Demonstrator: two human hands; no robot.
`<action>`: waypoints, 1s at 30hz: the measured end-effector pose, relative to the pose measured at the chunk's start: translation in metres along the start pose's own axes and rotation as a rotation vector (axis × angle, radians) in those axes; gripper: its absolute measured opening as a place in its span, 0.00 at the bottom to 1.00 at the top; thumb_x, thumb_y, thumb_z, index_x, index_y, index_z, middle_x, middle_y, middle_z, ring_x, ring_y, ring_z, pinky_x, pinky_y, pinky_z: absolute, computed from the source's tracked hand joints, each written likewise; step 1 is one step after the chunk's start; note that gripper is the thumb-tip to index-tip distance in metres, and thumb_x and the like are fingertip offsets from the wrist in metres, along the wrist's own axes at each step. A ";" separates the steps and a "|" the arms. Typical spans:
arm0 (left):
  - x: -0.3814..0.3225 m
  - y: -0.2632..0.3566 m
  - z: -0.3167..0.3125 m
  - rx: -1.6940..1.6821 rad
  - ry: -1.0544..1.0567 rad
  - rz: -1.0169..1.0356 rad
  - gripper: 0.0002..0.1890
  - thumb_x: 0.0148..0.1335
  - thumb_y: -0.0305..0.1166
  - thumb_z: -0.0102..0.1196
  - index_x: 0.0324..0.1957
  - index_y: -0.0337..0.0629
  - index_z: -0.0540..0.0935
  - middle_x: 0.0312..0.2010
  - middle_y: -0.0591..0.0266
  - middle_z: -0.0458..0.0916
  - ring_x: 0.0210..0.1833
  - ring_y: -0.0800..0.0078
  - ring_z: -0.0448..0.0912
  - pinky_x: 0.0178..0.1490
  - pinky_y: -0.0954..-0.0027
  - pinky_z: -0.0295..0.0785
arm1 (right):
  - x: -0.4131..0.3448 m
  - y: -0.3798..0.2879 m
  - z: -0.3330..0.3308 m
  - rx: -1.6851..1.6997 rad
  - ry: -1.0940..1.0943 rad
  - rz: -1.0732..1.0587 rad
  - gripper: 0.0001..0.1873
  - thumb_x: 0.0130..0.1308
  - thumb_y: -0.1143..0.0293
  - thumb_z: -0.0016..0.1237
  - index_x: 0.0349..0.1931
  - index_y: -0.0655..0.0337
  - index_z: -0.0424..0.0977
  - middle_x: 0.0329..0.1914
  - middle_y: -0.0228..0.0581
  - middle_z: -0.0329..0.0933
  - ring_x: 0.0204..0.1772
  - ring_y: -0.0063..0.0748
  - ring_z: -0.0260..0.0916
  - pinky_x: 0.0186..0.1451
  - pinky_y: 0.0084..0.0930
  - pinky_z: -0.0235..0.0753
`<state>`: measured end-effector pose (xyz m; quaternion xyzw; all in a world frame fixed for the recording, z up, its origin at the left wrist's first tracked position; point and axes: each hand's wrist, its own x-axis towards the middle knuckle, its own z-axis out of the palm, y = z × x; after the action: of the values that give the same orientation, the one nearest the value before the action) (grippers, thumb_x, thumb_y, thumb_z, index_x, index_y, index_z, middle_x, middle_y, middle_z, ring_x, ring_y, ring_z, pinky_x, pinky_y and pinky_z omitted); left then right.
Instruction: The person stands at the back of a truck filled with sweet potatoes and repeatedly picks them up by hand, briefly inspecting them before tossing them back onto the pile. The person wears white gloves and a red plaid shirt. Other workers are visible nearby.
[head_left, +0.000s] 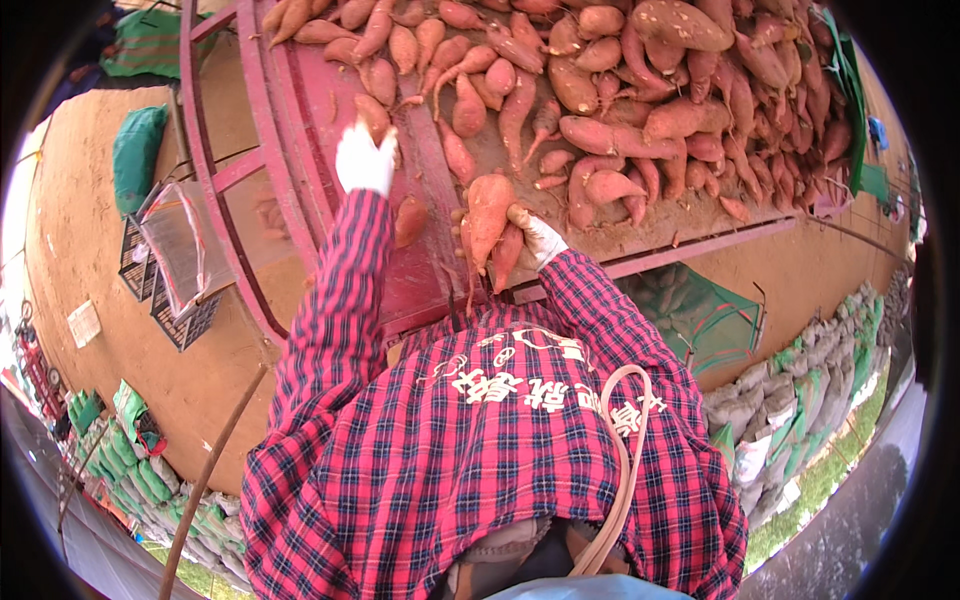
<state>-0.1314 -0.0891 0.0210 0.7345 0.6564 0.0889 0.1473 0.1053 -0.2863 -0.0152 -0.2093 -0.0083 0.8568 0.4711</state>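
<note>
My left hand (365, 159), in a white glove, reaches over the red metal bed and touches a sweet potato (372, 114) at its fingertips; whether it grips it I cannot tell. Close to my body, my right hand (534, 234), gloved with soiled fingertips, holds a small bunch of sweet potatoes (489, 214), tapered ends pointing down. One loose sweet potato (410, 220) lies on the red metal between my arms. Beyond my hands a large heap of sweet potatoes (615, 140) covers the bed.
Red metal rails (241, 171) run along the left side, with black plastic crates (182, 319) on the ground beyond. Green mesh sacks (694, 319) stand below the bed's near edge at right. Rows of filled sacks (780, 409) line the ground behind me. A thin pole (210, 480) slants at lower left.
</note>
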 end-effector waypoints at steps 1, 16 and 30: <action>0.019 0.000 0.015 0.267 0.109 -0.028 0.40 0.61 0.54 0.63 0.68 0.38 0.70 0.57 0.43 0.77 0.55 0.51 0.79 0.56 0.56 0.77 | -0.004 -0.002 0.000 0.020 -0.003 0.015 0.44 0.68 0.47 0.55 0.74 0.65 0.52 0.73 0.53 0.62 0.73 0.50 0.63 0.75 0.52 0.65; -0.073 0.038 -0.030 -0.716 -0.193 -0.010 0.37 0.59 0.39 0.65 0.68 0.30 0.70 0.61 0.43 0.77 0.58 0.61 0.80 0.62 0.65 0.75 | -0.037 -0.020 -0.006 0.300 -0.045 -0.048 0.43 0.66 0.45 0.56 0.73 0.61 0.57 0.70 0.51 0.66 0.69 0.52 0.67 0.74 0.50 0.65; -0.222 0.298 0.066 -0.488 -0.732 0.821 0.35 0.65 0.46 0.57 0.67 0.32 0.70 0.65 0.41 0.70 0.68 0.47 0.71 0.71 0.58 0.65 | -0.247 0.029 -0.142 0.506 0.018 -0.963 0.51 0.58 0.41 0.63 0.74 0.61 0.57 0.75 0.44 0.63 0.75 0.48 0.61 0.79 0.47 0.59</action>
<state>0.1427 -0.3435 0.0725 0.8558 0.1865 0.0281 0.4818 0.2498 -0.5283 -0.0646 -0.0692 0.1075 0.5177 0.8460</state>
